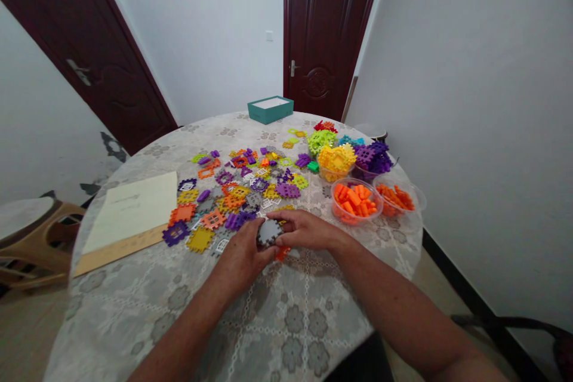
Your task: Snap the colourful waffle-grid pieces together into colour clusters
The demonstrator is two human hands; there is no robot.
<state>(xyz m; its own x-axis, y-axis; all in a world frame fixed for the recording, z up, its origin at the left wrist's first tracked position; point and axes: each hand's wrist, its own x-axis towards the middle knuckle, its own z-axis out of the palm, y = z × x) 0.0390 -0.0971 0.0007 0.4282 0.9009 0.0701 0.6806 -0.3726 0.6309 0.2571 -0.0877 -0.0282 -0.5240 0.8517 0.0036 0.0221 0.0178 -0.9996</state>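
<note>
Between my two hands is a grey notched building tile point(269, 231), its flat face turned up. My left hand point(244, 250) grips its left edge, with the fingertips partly hidden behind it. From the right, my right hand point(304, 230) pinches the same tile between thumb and fingers. An orange piece point(283, 253) lies just under the right thumb. Loose tiles spread out beyond the hands, among them a purple tile point(176, 233), a mustard yellow tile point(200, 239) and an orange tile point(182, 213).
Bowls of sorted pieces stand at the right: orange blocks point(357, 200), yellow tiles point(336, 158), purple tiles point(373, 157), green tiles point(321, 141). A teal box point(271, 110) sits at the far edge. Paper point(134, 209) and a wooden strip point(120, 249) lie left on the patterned tablecloth point(293, 322).
</note>
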